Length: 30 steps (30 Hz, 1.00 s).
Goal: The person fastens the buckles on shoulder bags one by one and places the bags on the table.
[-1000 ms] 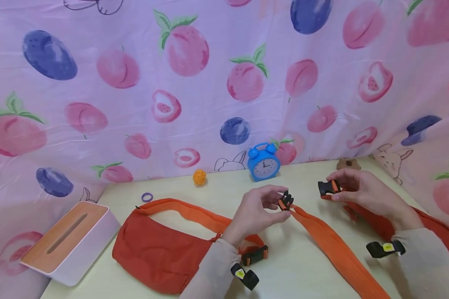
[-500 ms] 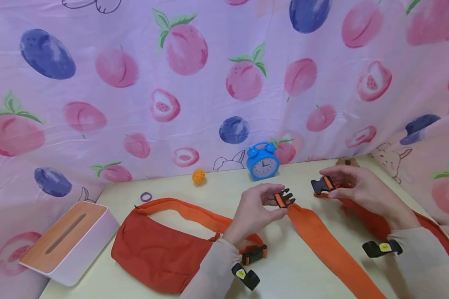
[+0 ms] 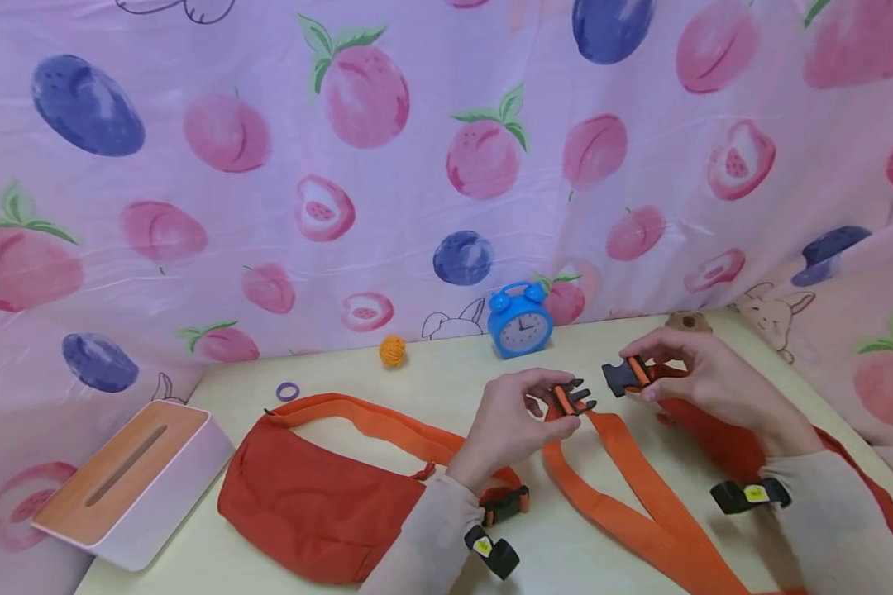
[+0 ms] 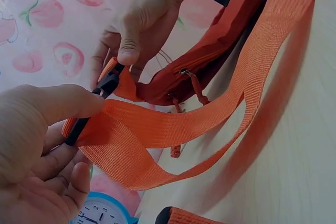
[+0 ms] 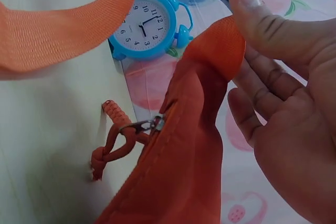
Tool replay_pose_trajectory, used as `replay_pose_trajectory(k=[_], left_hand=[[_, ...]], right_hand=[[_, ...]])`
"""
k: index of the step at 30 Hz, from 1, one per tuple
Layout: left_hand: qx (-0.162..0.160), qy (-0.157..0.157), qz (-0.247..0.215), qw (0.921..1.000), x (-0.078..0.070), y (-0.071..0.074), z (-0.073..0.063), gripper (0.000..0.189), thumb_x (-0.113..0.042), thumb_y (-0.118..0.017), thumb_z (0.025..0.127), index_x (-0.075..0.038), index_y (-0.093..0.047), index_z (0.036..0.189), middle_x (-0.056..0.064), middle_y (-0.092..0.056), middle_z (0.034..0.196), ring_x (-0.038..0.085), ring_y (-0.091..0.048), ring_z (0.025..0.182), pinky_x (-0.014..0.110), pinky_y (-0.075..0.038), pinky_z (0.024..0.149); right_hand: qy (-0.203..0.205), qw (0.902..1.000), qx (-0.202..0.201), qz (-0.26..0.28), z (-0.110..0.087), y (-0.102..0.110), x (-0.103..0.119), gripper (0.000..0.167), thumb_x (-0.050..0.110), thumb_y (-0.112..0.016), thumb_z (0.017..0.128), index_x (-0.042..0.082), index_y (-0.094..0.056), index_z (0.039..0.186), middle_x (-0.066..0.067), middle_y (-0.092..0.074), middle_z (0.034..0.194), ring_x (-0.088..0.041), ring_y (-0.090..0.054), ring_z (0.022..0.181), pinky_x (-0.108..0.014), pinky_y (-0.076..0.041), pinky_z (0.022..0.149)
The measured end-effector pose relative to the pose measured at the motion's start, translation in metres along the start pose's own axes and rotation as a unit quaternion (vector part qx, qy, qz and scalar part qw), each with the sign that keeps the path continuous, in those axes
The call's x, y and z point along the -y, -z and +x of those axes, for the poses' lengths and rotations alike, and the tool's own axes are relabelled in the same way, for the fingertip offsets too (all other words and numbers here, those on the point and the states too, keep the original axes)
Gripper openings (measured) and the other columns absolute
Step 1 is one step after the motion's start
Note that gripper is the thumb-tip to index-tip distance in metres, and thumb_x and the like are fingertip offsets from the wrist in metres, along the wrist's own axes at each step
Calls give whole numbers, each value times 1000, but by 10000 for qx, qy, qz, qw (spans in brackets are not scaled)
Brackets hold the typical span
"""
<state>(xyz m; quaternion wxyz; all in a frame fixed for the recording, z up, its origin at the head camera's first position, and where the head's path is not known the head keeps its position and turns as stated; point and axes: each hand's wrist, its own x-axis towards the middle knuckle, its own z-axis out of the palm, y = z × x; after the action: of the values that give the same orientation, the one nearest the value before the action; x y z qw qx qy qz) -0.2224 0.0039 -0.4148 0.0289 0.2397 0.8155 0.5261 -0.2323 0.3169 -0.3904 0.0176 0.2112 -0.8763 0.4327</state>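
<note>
My left hand (image 3: pixel 502 421) pinches the pronged half of a black side-release buckle (image 3: pixel 575 398) between thumb and fingers. An orange webbing strap (image 3: pixel 643 471) loops down from this half to the table. The socket half (image 3: pixel 622 377) is pinched by my right hand (image 3: pixel 722 388), its mouth facing the prongs across a small gap. Behind that socket a short orange tab joins the end of a red bag (image 5: pixel 178 145), which hangs below the right hand. Its zipper pull (image 5: pixel 144 126) with a knotted cord shows in the right wrist view.
A second red bag (image 3: pixel 305 496) with a fastened buckle (image 3: pixel 506 506) lies left of my left forearm. A tissue box (image 3: pixel 137 479) stands at far left. Behind are a purple ring (image 3: pixel 287 392), an orange ball (image 3: pixel 392 350), a blue alarm clock (image 3: pixel 521 326) and a brown bear-like item (image 3: pixel 688 321).
My right hand has moved left with the socket half, narrowing the gap. The left hand has turned the prongs toward the socket, and the strap below has spread into an open loop.
</note>
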Motion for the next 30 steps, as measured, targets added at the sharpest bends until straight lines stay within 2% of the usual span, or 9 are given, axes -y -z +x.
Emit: replay_pose_trajectory(k=[6,11,14,18,20,25,30], left_hand=[[33,-115,43,9999,0,-2,0,48,-24,-94,93,-24,-79,139,-17,-76,107,14,-70,105,23,-58,87],[110,-257,29,9996,1,-4,1,50,-23,-93,94,-23,-78,141,-13,-75,118,4,-66,107,32,-63,95],[124,-279,-4,9995,1,-5,0,51,-22,-93,95,-24,-77,143,-10,-75,124,1,-66,109,32,-63,97],[116,-143,-108,9998,1,-7,0,52,-21,-92,95,-25,-76,145,-9,-75,126,1,-71,108,23,-60,98],[65,-22,-194,9998,0,-8,-1,56,-20,-93,94,-24,-74,146,-8,-76,125,1,-74,105,24,-61,99],[-320,332,-415,9981,-2,-12,-1,58,-20,-97,89,-19,-75,143,-8,-81,114,1,-76,98,30,-65,95],[-543,496,-461,9962,-2,-13,-1,51,-24,-100,86,-17,-81,133,-12,-82,104,1,-77,91,21,-64,87]], right_hand=[[-50,9998,153,86,2,-5,5,44,7,-87,95,23,-77,135,-3,-70,131,-32,-68,116,-30,-60,93],[-5,9992,246,312,3,-9,5,44,6,-88,94,21,-78,134,-5,-70,127,-32,-69,110,-35,-63,88],[29,9989,268,384,3,-11,4,44,7,-89,93,21,-78,133,-6,-71,123,-31,-69,105,-36,-64,85],[85,9986,302,417,3,-14,4,44,8,-89,94,22,-78,134,-4,-73,122,-30,-71,103,-36,-65,84],[107,9983,331,458,4,-15,4,44,8,-90,93,22,-78,133,-5,-73,124,-31,-71,103,-37,-65,84],[-8,9979,322,564,5,-18,7,50,8,-91,92,19,-76,138,-7,-73,129,-31,-71,111,-34,-65,90],[-174,9984,224,487,6,-19,8,54,8,-93,90,15,-75,141,-9,-76,126,-31,-73,113,-29,-65,92]])
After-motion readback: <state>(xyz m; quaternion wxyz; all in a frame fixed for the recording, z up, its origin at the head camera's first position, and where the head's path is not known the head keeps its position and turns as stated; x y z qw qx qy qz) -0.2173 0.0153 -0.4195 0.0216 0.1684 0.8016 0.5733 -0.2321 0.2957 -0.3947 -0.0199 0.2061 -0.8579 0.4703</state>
